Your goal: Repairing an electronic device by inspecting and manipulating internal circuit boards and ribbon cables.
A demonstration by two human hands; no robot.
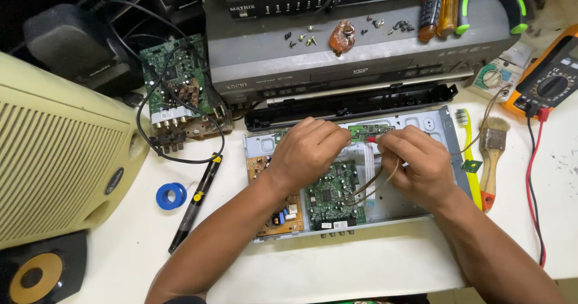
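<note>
Cover off the player chassis (pixel 448 136), both hands, left hand (pixel 307 150) and right hand (pixel 415 162), pinch thin wires (pixel 373 180) near the green board (pixel 331 192), reassembly undone.

A: Where is the opened player chassis (pixel 442 136)?

B: Flat on the white table (pixel 337 268), near its front edge, lid off. A green circuit board (pixel 330 194) lies inside; brown wires (pixel 374 182) arc above it.

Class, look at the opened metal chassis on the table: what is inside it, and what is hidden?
Inside the metal chassis lie a green circuit board, a brown board and a white ribbon cable. The left hand and right hand cover whatever lies beneath them.
</note>
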